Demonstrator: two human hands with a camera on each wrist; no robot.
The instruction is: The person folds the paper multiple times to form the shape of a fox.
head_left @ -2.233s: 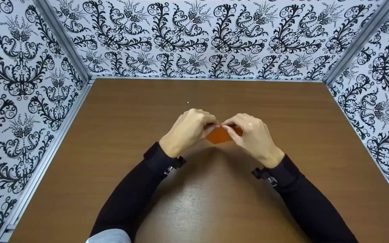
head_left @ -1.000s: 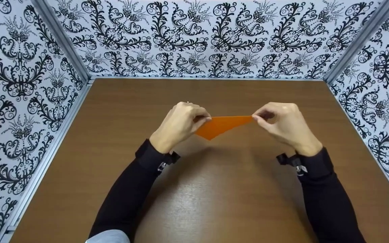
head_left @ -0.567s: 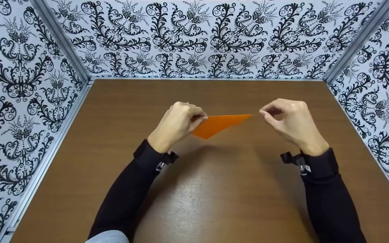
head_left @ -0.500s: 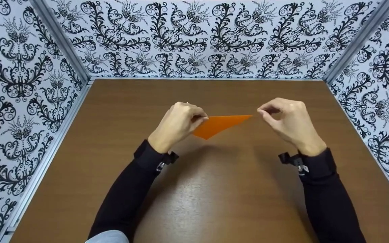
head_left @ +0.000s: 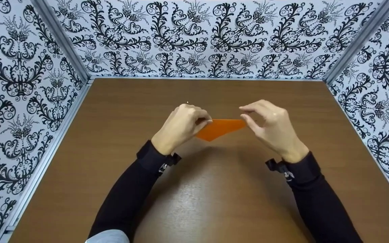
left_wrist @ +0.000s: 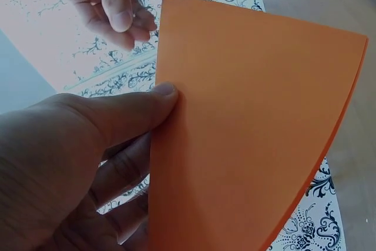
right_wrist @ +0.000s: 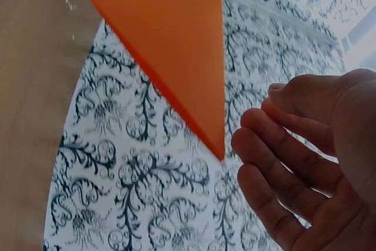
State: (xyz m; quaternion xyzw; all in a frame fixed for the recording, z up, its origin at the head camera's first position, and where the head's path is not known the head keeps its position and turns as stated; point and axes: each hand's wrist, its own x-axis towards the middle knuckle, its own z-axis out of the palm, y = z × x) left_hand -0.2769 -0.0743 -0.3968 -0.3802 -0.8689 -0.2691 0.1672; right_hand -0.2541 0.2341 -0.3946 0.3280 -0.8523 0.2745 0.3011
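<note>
Person's left hand (head_left: 180, 126), fingers clamped on the straight edge of an orange triangle of folded paper (head_left: 221, 128) above a brown wood-grain counter (head_left: 214, 202), right hand (head_left: 271, 130) just beside its tip, fingers apart

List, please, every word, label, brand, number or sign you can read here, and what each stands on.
No text can be read anywhere.
Flat orange paper-like sheet: no marks on its visible faces.
Black-and-white scroll-patterned wall covering: ornament only, no lettering.
Small black-and-silver wrist devices: too small to read any marking.
</note>
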